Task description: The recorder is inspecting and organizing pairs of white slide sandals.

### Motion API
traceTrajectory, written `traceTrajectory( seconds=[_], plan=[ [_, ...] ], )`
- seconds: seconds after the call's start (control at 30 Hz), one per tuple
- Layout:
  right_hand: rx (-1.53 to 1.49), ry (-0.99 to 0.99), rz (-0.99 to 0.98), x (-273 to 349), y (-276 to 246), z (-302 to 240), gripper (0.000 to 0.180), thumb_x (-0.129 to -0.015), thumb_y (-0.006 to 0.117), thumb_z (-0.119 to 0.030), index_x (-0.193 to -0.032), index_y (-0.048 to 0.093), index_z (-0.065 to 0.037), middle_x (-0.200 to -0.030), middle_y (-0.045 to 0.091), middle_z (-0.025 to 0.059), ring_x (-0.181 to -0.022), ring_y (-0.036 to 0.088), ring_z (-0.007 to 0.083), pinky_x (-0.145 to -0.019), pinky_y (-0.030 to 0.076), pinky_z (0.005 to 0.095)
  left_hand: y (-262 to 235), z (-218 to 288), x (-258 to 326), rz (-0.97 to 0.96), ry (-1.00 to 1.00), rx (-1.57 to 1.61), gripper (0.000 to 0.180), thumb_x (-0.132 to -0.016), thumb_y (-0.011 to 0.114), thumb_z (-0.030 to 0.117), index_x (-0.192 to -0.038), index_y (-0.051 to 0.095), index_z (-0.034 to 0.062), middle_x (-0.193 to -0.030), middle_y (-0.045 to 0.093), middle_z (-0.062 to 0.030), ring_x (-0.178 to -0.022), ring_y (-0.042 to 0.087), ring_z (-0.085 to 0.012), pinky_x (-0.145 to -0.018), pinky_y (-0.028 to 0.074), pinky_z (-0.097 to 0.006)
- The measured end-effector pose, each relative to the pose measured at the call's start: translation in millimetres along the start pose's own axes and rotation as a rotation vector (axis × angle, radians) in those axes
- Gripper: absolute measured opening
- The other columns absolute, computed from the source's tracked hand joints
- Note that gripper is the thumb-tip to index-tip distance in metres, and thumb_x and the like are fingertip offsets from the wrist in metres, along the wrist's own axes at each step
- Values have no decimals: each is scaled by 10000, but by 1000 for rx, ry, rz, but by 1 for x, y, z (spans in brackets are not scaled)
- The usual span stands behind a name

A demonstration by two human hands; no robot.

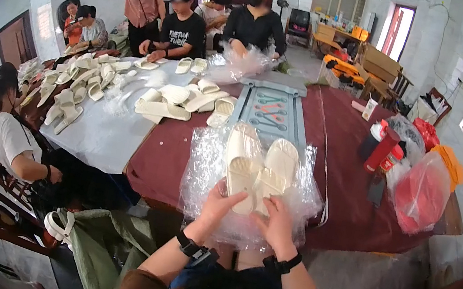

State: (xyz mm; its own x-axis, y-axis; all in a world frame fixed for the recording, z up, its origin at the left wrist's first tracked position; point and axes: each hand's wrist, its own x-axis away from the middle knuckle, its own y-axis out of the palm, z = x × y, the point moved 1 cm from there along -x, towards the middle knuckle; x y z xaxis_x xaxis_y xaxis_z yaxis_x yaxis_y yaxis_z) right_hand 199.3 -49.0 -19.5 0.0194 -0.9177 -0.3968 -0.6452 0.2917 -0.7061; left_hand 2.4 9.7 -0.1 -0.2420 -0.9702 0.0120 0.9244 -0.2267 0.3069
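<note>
A pair of cream slide slippers (241, 174) lies side by side, toes pointing away from me, over a stack of clear plastic bags (202, 170) at the table's near edge. My left hand (219, 207) is closed on the heel end of the left slipper. At the right slipper's heel, my right hand (276, 222) is closed too, thumb on top. Parts of the fingers are hidden under the soles. Just beyond the toes is a grey-blue plastic board (271, 114) with a line pattern. More loose cream slippers (175, 97) lie to its left.
A dark red cloth (334, 125) covers the table. A big heap of slippers (78, 80) fills the far left, with several people around it. Bottles (384, 148) and a bag of red stuff (420, 193) stand at right. A green sack (107, 252) is below left.
</note>
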Motion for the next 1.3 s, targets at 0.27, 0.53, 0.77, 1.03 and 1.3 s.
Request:
traceTrajectory(
  seconds=[0.27,0.53,0.77,1.03,1.3],
  plan=[
    [-30,-48,29,-1,0,0,579,-807,807,-261,-1298,637,-4,-1383,559,206,-1246,553,420,-1045,473,459,19,8,4,87,50,-45,524,-906,737,58,-1378,529,-37,-1222,680,-141,-1075,670,-212,-890,564,-327],
    [-149,30,21,-2,-1,12,555,-785,803,-202,-1282,646,-10,-1382,558,189,-1263,564,379,-1026,495,430,29,22,12,39,-207,-92,503,-913,726,108,-1353,555,-68,-1188,705,-134,-1024,694,-192,-869,561,-308],
    [-503,163,5,-5,4,18,532,-801,800,-107,-1296,633,-6,-1423,505,163,-1307,529,352,-1091,459,411,13,5,5,-178,-168,83,502,-924,684,53,-1394,533,-40,-1288,663,-146,-1135,666,-224,-968,542,-337],
    [-400,-90,-84,-13,9,-19,481,-864,718,-64,-1334,622,-36,-1466,482,187,-1352,498,368,-1097,451,417,-34,-46,4,-37,-139,300,449,-927,635,21,-1361,545,-49,-1297,651,-157,-1178,656,-269,-1010,538,-368],
    [-432,-94,329,-44,-34,-25,413,-981,589,-31,-1394,571,-33,-1364,605,180,-1310,566,319,-1069,458,370,-69,-99,4,0,-53,556,313,-996,585,105,-1280,598,-26,-1256,675,-111,-1182,636,-223,-1041,509,-356]
  ],
)
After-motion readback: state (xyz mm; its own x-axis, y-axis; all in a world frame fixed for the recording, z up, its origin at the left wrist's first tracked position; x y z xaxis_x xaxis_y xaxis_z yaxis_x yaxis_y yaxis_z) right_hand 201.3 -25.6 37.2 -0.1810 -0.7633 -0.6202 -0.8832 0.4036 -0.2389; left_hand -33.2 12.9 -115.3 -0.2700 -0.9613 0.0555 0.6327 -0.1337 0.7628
